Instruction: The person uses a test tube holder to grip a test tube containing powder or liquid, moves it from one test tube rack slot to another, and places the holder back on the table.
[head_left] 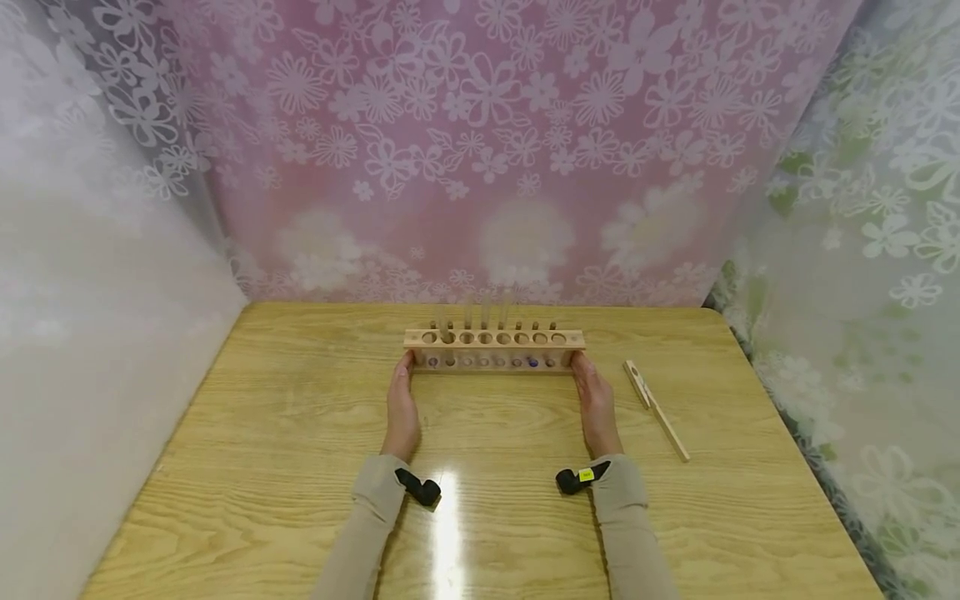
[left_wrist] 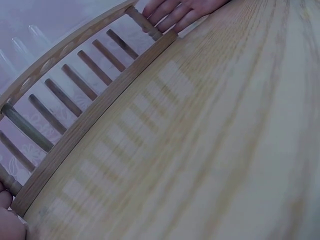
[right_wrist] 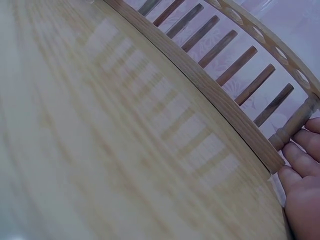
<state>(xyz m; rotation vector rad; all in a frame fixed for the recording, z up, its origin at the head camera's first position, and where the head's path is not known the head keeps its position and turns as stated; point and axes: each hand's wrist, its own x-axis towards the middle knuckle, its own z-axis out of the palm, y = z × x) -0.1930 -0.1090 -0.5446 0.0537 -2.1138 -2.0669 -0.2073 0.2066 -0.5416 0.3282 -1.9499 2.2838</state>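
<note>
A wooden test tube rack (head_left: 495, 339) stands near the back of the table, with a row of round holes in its top board and short pegs behind. Several clear glass tubes (head_left: 486, 312) stick up from it. My left hand (head_left: 402, 412) grips the rack's left end; in the left wrist view only a bit of that hand shows, by the end post. At the other end my right hand (head_left: 597, 408) holds the rack, its fingers (right_wrist: 302, 157) around the end post. The far side of each grip is hidden.
A wooden test tube clamp (head_left: 657, 410) lies on the table (head_left: 300, 467) to the right of my right hand. Behind the table's back edge hangs a pink flowered curtain (head_left: 480, 167). Pale curtains hang on both sides.
</note>
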